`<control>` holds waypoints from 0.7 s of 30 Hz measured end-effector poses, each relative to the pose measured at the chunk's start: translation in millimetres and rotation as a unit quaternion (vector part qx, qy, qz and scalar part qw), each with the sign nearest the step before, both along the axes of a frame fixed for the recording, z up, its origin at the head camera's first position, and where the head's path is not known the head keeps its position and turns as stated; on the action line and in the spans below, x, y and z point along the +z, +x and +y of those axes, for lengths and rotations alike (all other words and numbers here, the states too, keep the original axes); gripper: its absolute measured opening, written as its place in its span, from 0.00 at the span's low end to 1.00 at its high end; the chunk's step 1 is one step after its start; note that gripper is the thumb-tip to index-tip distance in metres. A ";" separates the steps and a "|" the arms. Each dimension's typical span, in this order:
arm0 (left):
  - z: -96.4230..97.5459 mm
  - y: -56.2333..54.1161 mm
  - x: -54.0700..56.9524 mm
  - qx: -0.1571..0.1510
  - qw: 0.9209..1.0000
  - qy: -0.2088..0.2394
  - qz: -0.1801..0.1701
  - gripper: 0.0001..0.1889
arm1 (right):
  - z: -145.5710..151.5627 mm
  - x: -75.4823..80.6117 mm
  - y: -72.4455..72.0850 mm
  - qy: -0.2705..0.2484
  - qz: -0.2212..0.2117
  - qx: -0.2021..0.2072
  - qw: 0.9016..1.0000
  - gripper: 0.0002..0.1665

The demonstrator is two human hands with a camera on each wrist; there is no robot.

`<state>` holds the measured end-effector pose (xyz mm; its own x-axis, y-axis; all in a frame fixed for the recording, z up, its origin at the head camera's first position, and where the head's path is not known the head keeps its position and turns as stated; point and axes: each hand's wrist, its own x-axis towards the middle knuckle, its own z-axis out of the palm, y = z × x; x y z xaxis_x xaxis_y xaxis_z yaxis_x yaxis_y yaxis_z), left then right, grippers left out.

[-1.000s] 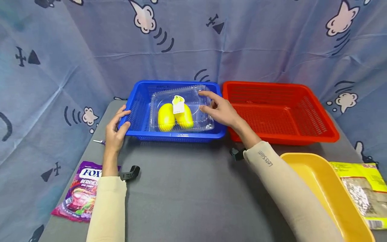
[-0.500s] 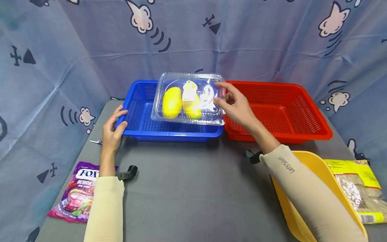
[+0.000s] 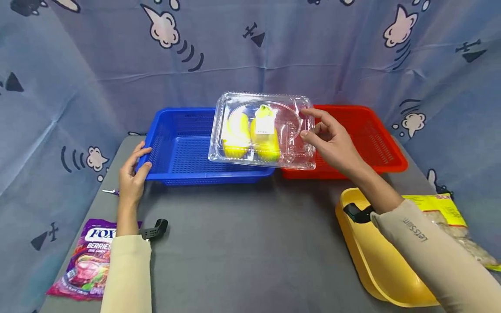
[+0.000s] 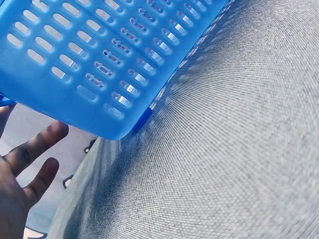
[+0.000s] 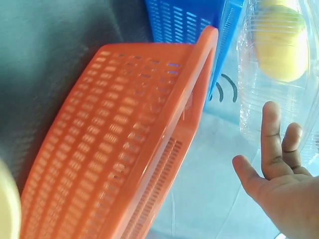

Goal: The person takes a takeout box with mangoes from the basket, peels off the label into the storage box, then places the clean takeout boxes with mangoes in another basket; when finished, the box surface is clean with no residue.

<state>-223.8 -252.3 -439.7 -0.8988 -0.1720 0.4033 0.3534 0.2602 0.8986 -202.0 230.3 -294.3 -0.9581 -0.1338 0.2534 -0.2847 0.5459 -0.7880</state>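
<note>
A clear plastic clamshell box [image 3: 291,150] with two yellow fruits [image 3: 268,145] inside hangs in the air, tilted, over the gap between the blue and red baskets. A white label with a yellow top is on its lid. My right hand [image 3: 336,141] pinches the box's right side between thumb and fingers. On the left, my left hand [image 3: 133,176] grips the left rim of the blue basket [image 3: 207,176]. The left wrist view shows the basket's perforated wall and part of the left hand [image 4: 20,184]; its hold on the rim is out of sight there.
A red basket [image 3: 348,169] stands right of the blue one. In front of it lies a yellow tray [image 3: 375,261], partly under my right forearm, beside a yellow packet [image 3: 434,206]. A purple candy bag [image 3: 86,265] lies at the left on the grey tabletop [image 3: 242,243].
My right hand has lifted the clamshell box out of the blue basket and carried it rightward toward the red basket. My left hand stays on the blue basket's rim. The view has shifted somewhat.
</note>
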 end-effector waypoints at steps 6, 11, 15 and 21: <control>1.3 1.5 0.0 0.004 1.000 -0.003 -0.004 0.22 | 25.5 2.1 22.1 0.011 -0.001 -0.017 1.000 0.32; 1.6 3.7 0.6 0.005 1.000 0.002 0.002 0.22 | 44.1 -2.0 39.7 0.006 -0.003 0.001 1.000 0.33; 2.3 3.7 1.8 0.004 1.000 0.004 0.004 0.22 | 52.9 -9.9 58.4 -0.010 -0.030 0.013 0.999 0.34; 2.5 0.0 -0.4 -0.003 1.000 0.021 0.015 0.22 | 56.2 -22.2 82.6 -0.016 -0.006 0.054 0.998 0.36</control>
<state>-223.8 -249.8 -440.1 -0.8879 -0.1833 0.4220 0.3814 0.2200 0.8979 -119.4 286.5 -316.5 -0.9417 -0.2284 0.2472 -0.3303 0.4864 -0.8089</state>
